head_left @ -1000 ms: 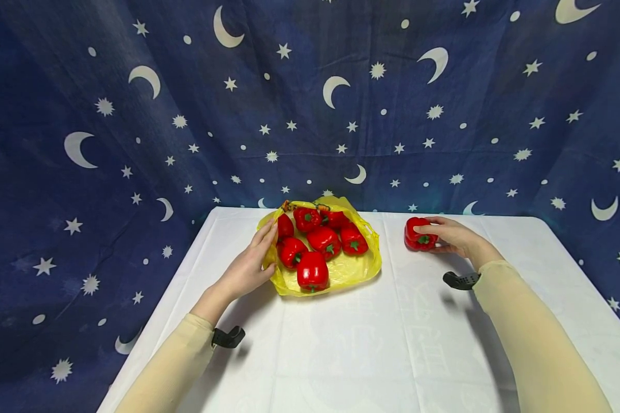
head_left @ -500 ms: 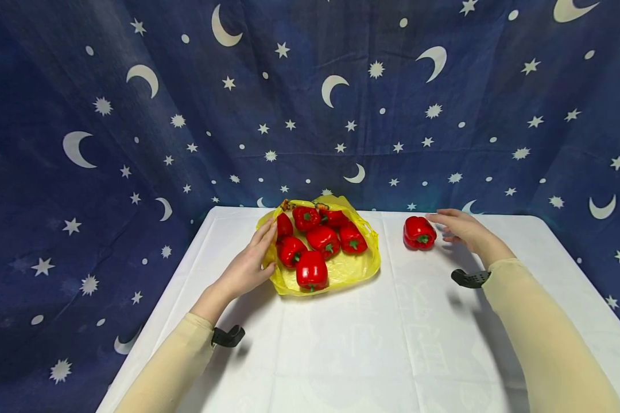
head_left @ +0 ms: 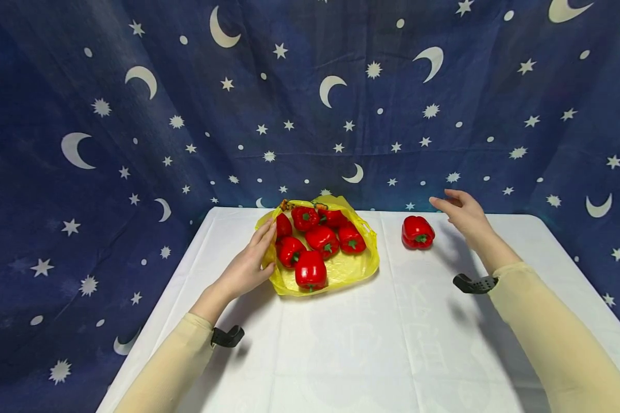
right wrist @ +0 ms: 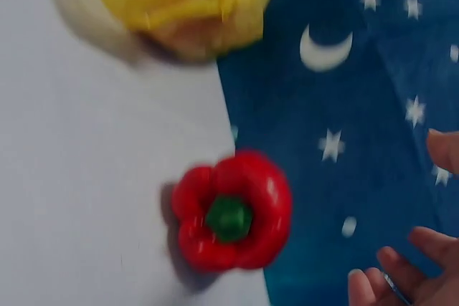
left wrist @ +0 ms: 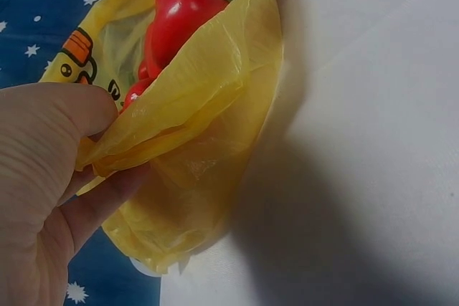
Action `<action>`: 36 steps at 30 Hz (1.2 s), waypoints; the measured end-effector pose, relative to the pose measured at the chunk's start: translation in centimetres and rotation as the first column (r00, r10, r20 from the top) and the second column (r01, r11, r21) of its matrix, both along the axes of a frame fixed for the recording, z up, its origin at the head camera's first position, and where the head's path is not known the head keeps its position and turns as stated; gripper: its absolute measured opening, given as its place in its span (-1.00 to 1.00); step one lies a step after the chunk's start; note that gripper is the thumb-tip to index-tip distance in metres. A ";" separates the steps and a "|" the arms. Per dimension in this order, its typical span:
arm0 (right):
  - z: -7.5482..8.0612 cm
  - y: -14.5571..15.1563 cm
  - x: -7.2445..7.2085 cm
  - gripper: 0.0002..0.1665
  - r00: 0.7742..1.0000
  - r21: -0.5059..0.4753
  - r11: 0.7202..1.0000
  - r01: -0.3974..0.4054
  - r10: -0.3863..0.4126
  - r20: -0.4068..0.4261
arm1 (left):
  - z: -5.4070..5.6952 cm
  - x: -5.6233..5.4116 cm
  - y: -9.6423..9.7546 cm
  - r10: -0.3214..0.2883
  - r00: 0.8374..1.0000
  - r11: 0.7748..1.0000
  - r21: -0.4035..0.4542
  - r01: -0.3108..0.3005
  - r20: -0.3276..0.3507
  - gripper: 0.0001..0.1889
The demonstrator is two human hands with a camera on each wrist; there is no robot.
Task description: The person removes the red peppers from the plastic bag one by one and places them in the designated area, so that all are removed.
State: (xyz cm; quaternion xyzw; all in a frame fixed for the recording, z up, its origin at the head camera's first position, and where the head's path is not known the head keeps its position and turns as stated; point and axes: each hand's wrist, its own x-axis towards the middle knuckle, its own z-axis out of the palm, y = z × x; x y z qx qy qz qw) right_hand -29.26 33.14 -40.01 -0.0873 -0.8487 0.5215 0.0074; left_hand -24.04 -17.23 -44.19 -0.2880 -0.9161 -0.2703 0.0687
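A yellow plastic bag [head_left: 353,268] lies with its mouth toward me on the table, several red bell peppers [head_left: 311,268] inside it. My left hand [head_left: 245,267] is at the bag's left side. In the left wrist view the thumb and fingers of that hand [left wrist: 43,170] pinch the bag's edge [left wrist: 193,112] between them. One more red bell pepper [head_left: 418,233] sits alone to the right of the bag, its green stem facing me. Raised above and right of this pepper is my right hand [head_left: 467,218], fingers spread and holding nothing, also seen in the right wrist view.
A white cloth covers the table [head_left: 351,350]. Behind it and along the left hangs a dark blue curtain [head_left: 289,74] printed with moons and stars, close to the table's back edge. Black wrist cameras [head_left: 228,336] sit on both wrists.
My right hand has let go of the lone bell pepper and moved up and to the right, away from it. The left hand has stayed at the bag.
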 end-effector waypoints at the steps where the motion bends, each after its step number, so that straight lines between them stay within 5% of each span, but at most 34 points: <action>1: 0.3 -0.5 0.2 0.18 1.000 -0.003 1.000 0.004 -0.004 -0.021 | 0.0 0.0 0.0 -0.002 1.000 1.000 0.002 0.002 -0.003 0.00; 12: 1.9 -6.8 3.5 -0.03 0.969 0.024 0.986 -0.165 0.167 -0.183 | -0.3 -0.1 -0.2 0.000 1.000 1.000 0.006 0.000 -0.002 -0.02; 19: 2.0 -10.0 4.9 -0.08 0.933 0.070 0.942 -0.328 0.334 -0.133 | -0.3 -0.1 -0.1 0.003 1.000 1.000 -0.003 -0.003 0.004 -0.02; 36: -2.2 -17.1 6.4 -0.12 0.806 -0.059 0.805 -0.591 0.585 -0.089 | -0.1 0.1 -0.1 -0.002 1.000 1.000 -0.001 0.002 0.003 -0.01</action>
